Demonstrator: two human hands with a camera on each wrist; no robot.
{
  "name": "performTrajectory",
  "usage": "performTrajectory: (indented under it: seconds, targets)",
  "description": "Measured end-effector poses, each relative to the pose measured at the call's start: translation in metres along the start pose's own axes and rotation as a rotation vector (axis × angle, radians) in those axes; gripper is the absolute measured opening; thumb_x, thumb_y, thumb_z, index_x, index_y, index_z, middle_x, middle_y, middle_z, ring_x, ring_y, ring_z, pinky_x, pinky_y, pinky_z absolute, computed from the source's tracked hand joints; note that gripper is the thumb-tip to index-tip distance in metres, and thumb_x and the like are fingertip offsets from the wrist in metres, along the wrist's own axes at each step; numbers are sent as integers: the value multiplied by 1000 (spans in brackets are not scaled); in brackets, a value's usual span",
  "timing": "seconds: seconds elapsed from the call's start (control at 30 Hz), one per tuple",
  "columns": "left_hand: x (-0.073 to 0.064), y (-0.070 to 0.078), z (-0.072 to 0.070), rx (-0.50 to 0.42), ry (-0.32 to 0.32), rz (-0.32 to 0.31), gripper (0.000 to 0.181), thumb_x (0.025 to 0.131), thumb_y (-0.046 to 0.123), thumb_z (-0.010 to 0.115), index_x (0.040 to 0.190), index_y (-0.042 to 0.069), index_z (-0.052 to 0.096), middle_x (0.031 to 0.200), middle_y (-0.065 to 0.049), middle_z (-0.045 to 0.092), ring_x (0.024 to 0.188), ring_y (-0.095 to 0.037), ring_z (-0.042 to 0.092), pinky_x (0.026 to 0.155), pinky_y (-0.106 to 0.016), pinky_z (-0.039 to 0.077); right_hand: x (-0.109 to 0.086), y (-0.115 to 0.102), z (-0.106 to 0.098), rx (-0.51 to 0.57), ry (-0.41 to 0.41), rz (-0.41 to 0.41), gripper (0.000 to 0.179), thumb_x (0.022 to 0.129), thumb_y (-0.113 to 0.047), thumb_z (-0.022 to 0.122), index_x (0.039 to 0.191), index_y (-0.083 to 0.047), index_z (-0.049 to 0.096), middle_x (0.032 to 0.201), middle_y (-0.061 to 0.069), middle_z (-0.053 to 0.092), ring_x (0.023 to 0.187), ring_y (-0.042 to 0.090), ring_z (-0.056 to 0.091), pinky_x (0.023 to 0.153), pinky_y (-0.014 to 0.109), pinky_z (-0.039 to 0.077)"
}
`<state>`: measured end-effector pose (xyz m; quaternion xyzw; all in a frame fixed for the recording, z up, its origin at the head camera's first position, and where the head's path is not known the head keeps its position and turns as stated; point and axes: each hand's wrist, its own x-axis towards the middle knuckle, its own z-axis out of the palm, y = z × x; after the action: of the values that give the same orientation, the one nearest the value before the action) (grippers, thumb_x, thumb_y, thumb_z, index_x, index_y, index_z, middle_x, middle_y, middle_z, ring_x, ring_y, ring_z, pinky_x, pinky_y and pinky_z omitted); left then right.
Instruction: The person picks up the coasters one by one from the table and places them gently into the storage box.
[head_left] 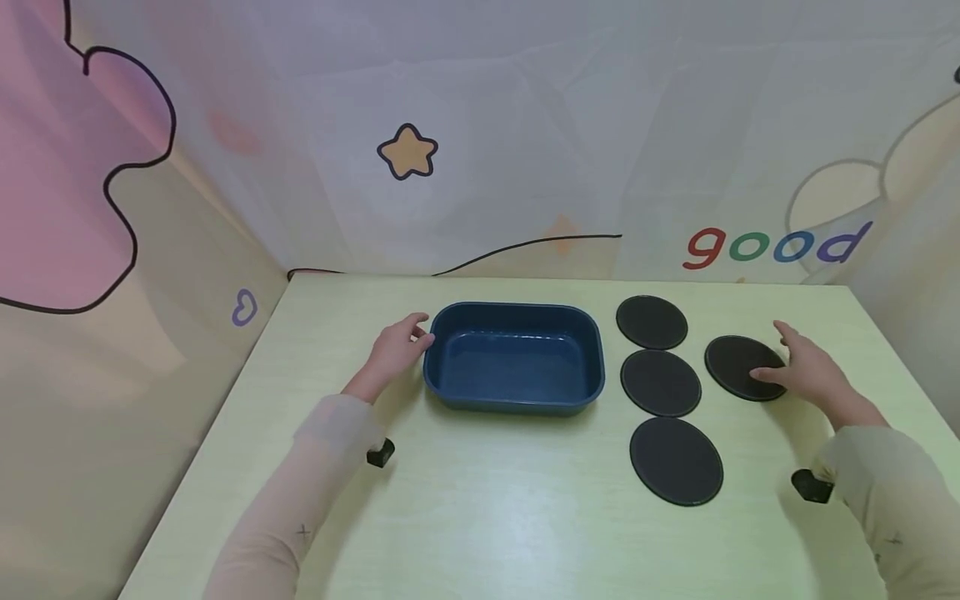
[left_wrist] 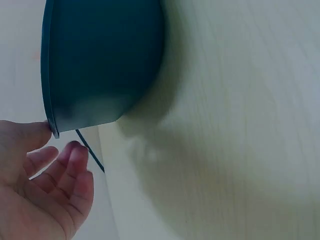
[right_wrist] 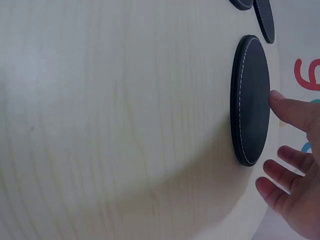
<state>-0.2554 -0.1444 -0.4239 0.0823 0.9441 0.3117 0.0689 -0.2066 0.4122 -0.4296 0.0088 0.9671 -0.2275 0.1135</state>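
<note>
A dark blue rectangular basin point(head_left: 517, 400) stands upright in the middle of the table with nothing in it. My left hand point(head_left: 396, 348) is at its left end. In the left wrist view, the thumb point(left_wrist: 35, 135) appears to touch the basin's rim point(left_wrist: 50, 100), while the other fingers curve loosely below and grip nothing. My right hand point(head_left: 813, 371) hovers at the right edge of a round black coaster point(head_left: 738, 365), fingers spread. In the right wrist view, the thumb point(right_wrist: 295, 110) reaches the stitched coaster point(right_wrist: 255, 105); whether it touches cannot be told.
Between basin and right hand, three more round black coasters form a column: a far one point(head_left: 651, 322), a middle one point(head_left: 660, 383) and a near one point(head_left: 677, 461). The pale wooden table point(head_left: 487, 508) ends at a printed cloth backdrop point(head_left: 510, 167) behind and at the sides.
</note>
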Motion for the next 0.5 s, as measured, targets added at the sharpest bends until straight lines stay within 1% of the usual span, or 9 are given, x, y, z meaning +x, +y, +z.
performTrajectory:
  seconds: [0.07,0.13,0.27,0.33,0.43,0.5]
  targets:
    - [1,0,1,-62,3,-11,41,91,22,49,128,5,42,105,-15,60,90,-25,58,76,-33,46,1,2,-1,60,-25,39,101,78,-40,63,138,5,-5,129,42,20,113,57,22,89,65,23]
    - [2,0,2,-140,-6,-37,39,90,19,50,126,6,43,102,-15,60,84,-22,58,70,-28,46,1,5,-2,115,-44,66,98,80,-40,60,137,5,-6,128,41,21,113,57,22,89,64,24]
    - [2,1,3,-287,-34,-91,37,90,15,50,125,6,44,101,-16,57,77,-19,59,63,-24,49,1,12,-2,187,-59,84,90,84,-36,57,137,8,-3,127,41,21,112,55,26,88,62,27]
    - [2,1,2,-325,-39,-107,36,90,15,50,125,6,45,99,-16,56,74,-18,59,62,-24,50,2,15,-2,218,-67,87,87,85,-33,56,136,10,0,126,41,21,110,54,29,88,59,32]
    - [2,2,2,-359,-42,-125,36,90,14,50,125,7,45,97,-14,54,72,-17,58,62,-24,50,3,17,-4,266,-87,95,82,86,-29,55,135,12,3,127,41,21,109,52,33,87,54,38]
    - [2,2,2,-377,-48,-136,35,91,15,49,125,8,45,96,-13,54,71,-15,57,62,-24,50,3,18,-5,306,-108,111,80,87,-28,54,135,12,4,128,41,20,110,51,32,88,54,38]
